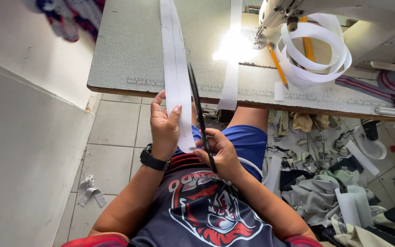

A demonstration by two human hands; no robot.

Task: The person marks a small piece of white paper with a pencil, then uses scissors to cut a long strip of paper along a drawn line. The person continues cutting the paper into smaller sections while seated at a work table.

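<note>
- Head view, looking down over the person's lap toward a grey counter point(129, 50) with a wooden front edge.
- Left hand point(163, 123) raised in front of the counter edge, fingers wrapped around a long white fabric strip point(177, 68); grip grasping the strip near its lower end, thumb on the front face.
- Strip runs from the hand up over the counter edge and along the counter top out of frame; its lower end hangs just below the hand, over the blue shorts point(248, 139).
- Right hand point(220, 153) clenched on the handles of black scissors point(198, 110); blades point up and away, lying just beside the strip's right edge, tip near the counter edge.
- Cannot tell whether the blades are parted or touching the strip.
- Black wristwatch point(152, 159) on the left wrist.
- Second white strip point(232, 68) lies on the counter to the right, hanging over the front edge.
- White sewing machine point(344, 23) at the counter's far right, with a loose coil of white tape point(318, 55) in front of it.
- Yellow pencil point(277, 64) lies on the counter beside the coil.
- Striped fabric piece point(389, 87) at the right counter edge.
- Tiled floor point(115, 132) below; pile of fabric scraps point(325, 187) to the right, a small white scrap point(90, 190) to the left.
</note>
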